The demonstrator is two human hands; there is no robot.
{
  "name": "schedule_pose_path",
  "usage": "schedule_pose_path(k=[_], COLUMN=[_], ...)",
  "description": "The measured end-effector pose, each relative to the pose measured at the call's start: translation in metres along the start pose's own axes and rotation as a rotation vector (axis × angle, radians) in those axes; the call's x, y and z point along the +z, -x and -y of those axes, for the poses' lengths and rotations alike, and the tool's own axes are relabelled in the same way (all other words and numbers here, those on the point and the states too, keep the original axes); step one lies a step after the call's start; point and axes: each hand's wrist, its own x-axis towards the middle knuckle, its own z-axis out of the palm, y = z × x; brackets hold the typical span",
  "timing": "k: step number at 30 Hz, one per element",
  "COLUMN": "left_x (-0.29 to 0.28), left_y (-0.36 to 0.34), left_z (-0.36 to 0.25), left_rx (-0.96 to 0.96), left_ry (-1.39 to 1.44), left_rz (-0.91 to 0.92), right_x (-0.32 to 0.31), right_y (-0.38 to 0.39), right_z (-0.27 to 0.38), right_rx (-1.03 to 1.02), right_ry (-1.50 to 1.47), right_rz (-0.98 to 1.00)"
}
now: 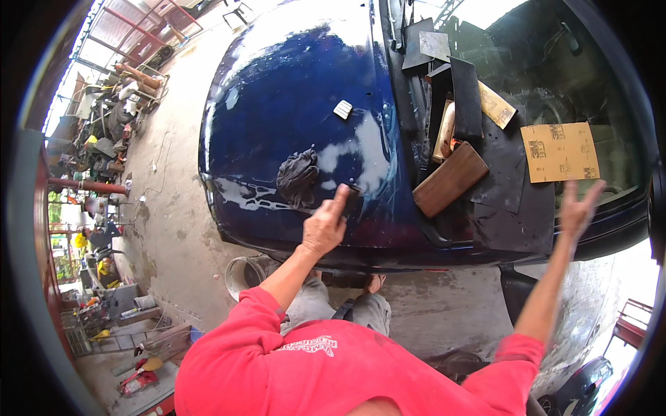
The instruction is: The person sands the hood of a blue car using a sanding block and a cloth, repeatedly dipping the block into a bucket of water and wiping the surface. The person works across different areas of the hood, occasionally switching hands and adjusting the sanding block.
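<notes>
My left hand (325, 227) is closed on a small dark pad, likely folded sandpaper (353, 200), held against the car's dark blue hood (270, 125). Just left of it lies a crumpled dark cloth (298, 178). A small white ridged block (342, 109) sits farther up the hood. My right hand (577, 211) reaches over the windshield, slightly blurred, fingers spread. Its fingertips are at the lower edge of a tan sandpaper sheet (559, 152); I cannot tell whether they touch it. Pale, wet-looking patches (368, 152) mark the hood near my left hand.
Dark sheets (498, 166), a brown block (451, 179) and other flat pieces lie around the windshield's base. A bucket (246, 274) stands by my feet. Piled clutter (107, 132) lines the far left. Another dark vehicle (579, 388) is at lower right.
</notes>
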Motion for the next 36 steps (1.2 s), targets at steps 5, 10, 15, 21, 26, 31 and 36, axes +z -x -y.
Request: schedule_pose_path(k=[5,10,15,21,26,31,36], left_x=[-0.018,-0.011,-0.054,-0.023,0.040,0.012,-0.024], left_y=[-0.059,-0.085,-0.067,-0.056,-0.071,-0.219,-0.267], left_z=[0.087,0.160,0.250,0.250,0.219,0.202,0.124], left_rx=[-0.380,-0.310,-0.547,-0.407,0.012,0.292,0.055], left_ry=[0.134,0.491,1.256,0.830,0.872,0.358,0.007], left_rz=[-0.280,-0.282,-0.320,-0.177,0.231,0.268,0.069], right_x=[0.091,0.191,0.229,0.235,0.201,0.154,0.152], right_y=[0.219,0.317,0.334,0.350,0.306,0.277,0.292], right_z=[0.252,0.407,0.473,0.466,0.416,0.368,0.332], right_rx=[-0.197,-0.153,-0.315,-0.411,-0.167,-0.221,-0.389], right_ry=[-0.445,-0.703,-0.295,-0.206,-0.468,-0.158,-0.212], right_rz=[0.729,0.755,0.765,0.695,0.705,0.557,0.691])
